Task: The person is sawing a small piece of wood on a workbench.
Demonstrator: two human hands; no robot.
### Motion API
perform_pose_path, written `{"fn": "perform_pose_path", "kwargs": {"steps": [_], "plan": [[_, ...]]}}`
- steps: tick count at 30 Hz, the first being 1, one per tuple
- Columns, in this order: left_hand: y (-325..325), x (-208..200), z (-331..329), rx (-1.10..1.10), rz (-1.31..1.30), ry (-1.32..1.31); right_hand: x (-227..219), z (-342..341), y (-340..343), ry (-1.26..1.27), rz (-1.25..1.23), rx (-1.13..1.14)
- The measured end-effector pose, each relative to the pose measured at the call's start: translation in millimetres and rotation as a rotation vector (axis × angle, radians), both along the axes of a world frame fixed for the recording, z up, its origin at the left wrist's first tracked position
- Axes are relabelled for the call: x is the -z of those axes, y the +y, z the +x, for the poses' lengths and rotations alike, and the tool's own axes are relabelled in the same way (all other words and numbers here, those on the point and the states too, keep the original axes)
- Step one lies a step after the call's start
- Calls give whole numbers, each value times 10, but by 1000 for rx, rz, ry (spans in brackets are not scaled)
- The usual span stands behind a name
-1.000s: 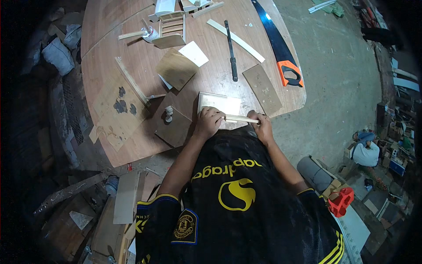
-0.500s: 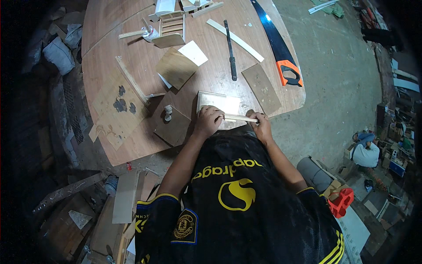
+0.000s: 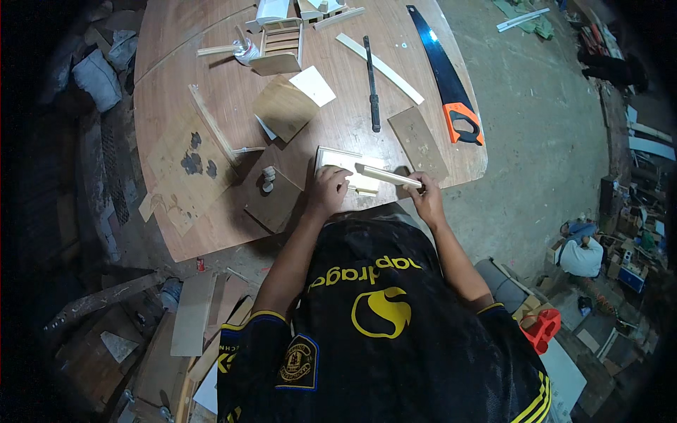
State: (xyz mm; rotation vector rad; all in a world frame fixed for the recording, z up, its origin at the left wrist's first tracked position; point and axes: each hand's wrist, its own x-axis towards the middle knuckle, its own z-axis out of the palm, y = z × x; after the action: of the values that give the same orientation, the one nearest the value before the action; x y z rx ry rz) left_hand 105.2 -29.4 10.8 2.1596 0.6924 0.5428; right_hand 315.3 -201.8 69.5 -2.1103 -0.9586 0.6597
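My right hand (image 3: 427, 197) grips the near end of a pale wooden strip (image 3: 390, 176). The strip's far end hangs slantwise over a light wooden panel (image 3: 340, 158) with a raised edge, lying at the table's front. My left hand (image 3: 330, 189) rests on the panel's left part, fingers bent and a little apart, holding nothing that I can see. A short thin stick (image 3: 364, 192) lies on the panel between my hands. Left of the panel, small round pale pieces (image 3: 268, 179) are stacked on a dark square board (image 3: 276, 203).
On the wooden table (image 3: 211, 247) lie an orange-handled handsaw (image 3: 444, 77), a dark rod-like tool (image 3: 372, 88), a brown board (image 3: 418, 143) and a long pale strip (image 3: 381, 68). A small wooden frame (image 3: 281, 48) stands at the back. A stained sheet (image 3: 180, 187) lies left.
The strip in my right hand has swung away from the panel, its left end now farther from me. My left hand's fingers have come off the strip.
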Motion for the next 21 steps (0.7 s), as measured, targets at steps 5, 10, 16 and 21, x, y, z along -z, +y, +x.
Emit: {"fn": "perform_pose_path", "kwargs": {"steps": [5, 10, 16, 21], "plan": [[-20, -118, 3, -70, -31, -5, -213, 103, 107, 111, -105, -85], [-10, -298, 3, -150, -108, -89, -79, 123, 56, 380, 28, 71], [64, -428, -156, -230, -506, -88, -404, 113, 170, 562, -14, 126], [64, -715, -236, -38, -780, -120, -519, 80, 186, 544, -5, 36]]}}
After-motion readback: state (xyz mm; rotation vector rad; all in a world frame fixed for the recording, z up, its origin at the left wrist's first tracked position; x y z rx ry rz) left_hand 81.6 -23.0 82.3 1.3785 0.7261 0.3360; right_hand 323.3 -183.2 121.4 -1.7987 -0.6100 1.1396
